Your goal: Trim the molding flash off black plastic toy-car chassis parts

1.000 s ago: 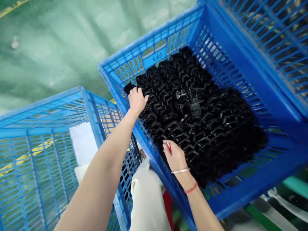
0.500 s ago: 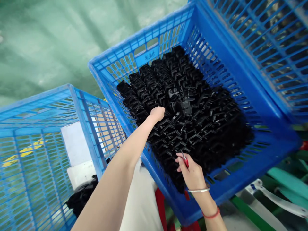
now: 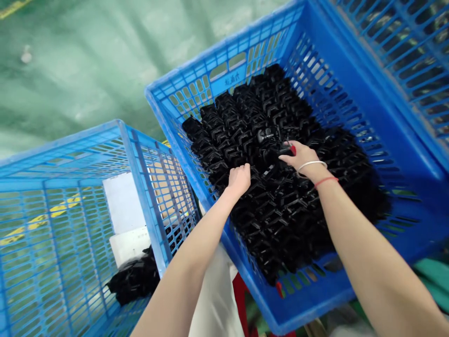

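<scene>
Rows of black plastic parts (image 3: 280, 206) are packed closely in a large blue crate (image 3: 245, 299). My left hand (image 3: 240, 180) is closed, knuckles up, low over the parts in the crate's left half; whatever its fingers hold is hidden. My right hand (image 3: 300, 156) holds a small tool with a red handle (image 3: 293, 150) and a thin metal tip. Its thumb and fingertips are at a loose black part in the middle of the pile; whether they grip it I cannot tell. Just left of them a glossy black part (image 3: 265, 135) lies on top of the rows.
A second blue crate (image 3: 121, 135) stands at the left, with a black plastic bag (image 3: 135, 278) and a white sheet (image 3: 125, 203) inside. Another blue crate (image 3: 400, 51) is at the upper right. Green floor (image 3: 87, 61) with yellow lines lies beyond.
My right hand has moved up and away from the crate's near side to the middle of the pile, keeping the red-handled tool. My left hand stays closed over the parts. The view has shifted slightly.
</scene>
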`<state>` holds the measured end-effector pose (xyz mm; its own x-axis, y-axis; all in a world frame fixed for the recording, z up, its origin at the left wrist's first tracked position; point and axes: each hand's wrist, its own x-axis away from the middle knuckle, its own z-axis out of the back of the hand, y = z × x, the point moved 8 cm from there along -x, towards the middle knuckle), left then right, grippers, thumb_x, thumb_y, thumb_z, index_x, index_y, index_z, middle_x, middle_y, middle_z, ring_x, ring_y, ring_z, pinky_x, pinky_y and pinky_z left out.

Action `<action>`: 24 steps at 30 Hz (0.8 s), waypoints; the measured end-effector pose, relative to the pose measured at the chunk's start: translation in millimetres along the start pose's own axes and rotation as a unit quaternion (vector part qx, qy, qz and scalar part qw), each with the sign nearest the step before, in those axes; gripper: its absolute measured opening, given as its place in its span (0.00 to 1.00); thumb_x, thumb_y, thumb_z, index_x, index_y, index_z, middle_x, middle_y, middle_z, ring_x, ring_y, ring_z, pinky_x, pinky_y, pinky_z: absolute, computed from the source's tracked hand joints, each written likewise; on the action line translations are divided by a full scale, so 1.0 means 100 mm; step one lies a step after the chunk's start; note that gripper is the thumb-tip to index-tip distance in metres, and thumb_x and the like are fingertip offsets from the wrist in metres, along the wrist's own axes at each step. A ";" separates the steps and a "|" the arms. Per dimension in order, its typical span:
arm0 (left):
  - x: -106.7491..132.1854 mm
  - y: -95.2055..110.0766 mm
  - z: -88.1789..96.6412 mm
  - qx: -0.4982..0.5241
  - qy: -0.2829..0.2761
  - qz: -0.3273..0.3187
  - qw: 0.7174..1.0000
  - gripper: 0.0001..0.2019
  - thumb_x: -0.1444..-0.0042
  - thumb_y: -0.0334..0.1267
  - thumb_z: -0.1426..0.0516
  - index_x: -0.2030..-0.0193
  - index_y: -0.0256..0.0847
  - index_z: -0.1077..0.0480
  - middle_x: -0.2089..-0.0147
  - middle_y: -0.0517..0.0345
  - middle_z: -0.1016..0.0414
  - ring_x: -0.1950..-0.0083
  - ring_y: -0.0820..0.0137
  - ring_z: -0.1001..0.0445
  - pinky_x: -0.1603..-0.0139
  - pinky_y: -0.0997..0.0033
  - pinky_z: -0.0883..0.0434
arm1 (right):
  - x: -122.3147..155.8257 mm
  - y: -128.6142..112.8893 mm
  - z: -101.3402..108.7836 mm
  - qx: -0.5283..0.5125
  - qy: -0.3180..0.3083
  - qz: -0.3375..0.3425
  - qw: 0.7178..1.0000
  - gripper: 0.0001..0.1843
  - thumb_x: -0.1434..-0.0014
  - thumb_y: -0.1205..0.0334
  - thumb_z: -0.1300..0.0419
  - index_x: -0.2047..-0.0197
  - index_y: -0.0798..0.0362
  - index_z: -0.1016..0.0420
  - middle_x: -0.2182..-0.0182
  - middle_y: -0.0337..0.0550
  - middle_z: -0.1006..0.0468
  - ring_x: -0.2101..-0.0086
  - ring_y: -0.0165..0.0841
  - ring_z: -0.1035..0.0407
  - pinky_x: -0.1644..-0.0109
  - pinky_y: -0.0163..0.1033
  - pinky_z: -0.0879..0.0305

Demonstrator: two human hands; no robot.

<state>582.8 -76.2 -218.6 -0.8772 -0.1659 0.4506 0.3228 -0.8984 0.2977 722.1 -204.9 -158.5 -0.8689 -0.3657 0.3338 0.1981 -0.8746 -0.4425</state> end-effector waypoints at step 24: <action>0.15 -0.09 -0.03 0.085 0.075 0.064 0.991 0.15 0.38 0.37 0.50 0.46 0.35 0.38 0.47 0.40 0.34 0.44 0.58 0.35 0.45 0.58 0.36 | -0.29 -1.04 -0.91 0.159 -0.045 0.192 0.967 0.14 0.39 0.66 0.50 0.55 0.52 0.26 0.57 0.47 0.22 0.58 0.39 0.28 0.56 0.40 0.35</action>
<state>565.3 -71.3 -216.6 -0.8638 -0.3446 0.3676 0.4795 -0.7865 0.3893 685.9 -74.4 -198.1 -0.6638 -0.6961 0.2736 0.6397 -0.7179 -0.2745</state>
